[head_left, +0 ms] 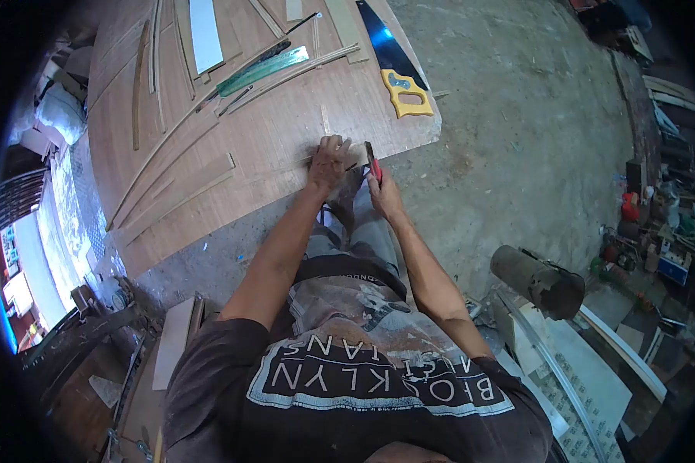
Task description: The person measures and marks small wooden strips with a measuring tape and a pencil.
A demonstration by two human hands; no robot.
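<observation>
At the near edge of the wooden tabletop (278, 147), my left hand (330, 163) presses down on a thin wooden piece (357, 157), its fingers bent and close together. Just right of it, my right hand (384, 191) is wrapped round the red handle of a small tool (374, 165). The tool's dark head points up and touches or nearly touches the end of the wooden piece. What kind of tool it is cannot be made out. A narrow light strip (325, 119) lies beyond my left hand.
A handsaw with a yellow handle (408, 94) lies on the right of the tabletop. A green transparent ruler (262, 71) and several wood strips (181, 193) lie to the left. A metal cylinder (537, 282) stands on the concrete floor, with boards and clutter at the right.
</observation>
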